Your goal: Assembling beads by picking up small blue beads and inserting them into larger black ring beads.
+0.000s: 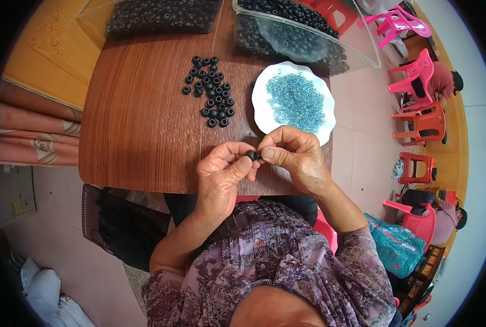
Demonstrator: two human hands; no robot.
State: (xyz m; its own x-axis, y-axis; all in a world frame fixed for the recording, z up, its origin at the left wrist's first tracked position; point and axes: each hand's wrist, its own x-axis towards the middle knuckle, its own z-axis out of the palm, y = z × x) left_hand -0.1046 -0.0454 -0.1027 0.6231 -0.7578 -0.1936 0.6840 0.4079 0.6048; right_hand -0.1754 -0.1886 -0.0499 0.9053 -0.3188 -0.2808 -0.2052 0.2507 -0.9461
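Observation:
Over the table's near edge, my left hand point(221, 170) pinches a round black bead point(251, 155) between thumb and fingertips. My right hand point(298, 161) meets it from the right, thumb and forefinger closed on a small dark piece point(259, 156) against the bead; what that piece is, I cannot tell. Beyond my hands lies a loose group of black beads point(211, 90) with holes. Just past my right hand, a white scalloped plate point(261, 98) holds many tiny clear-blue beads point(297, 102).
Two clear plastic bins, a left bin point(161, 16) and a right bin point(292, 41), hold many black beads at the far side of the wooden table point(139, 125). A dark plastic basket point(98, 218) stands low left. Pink chairs point(417, 73) and two other people are off right.

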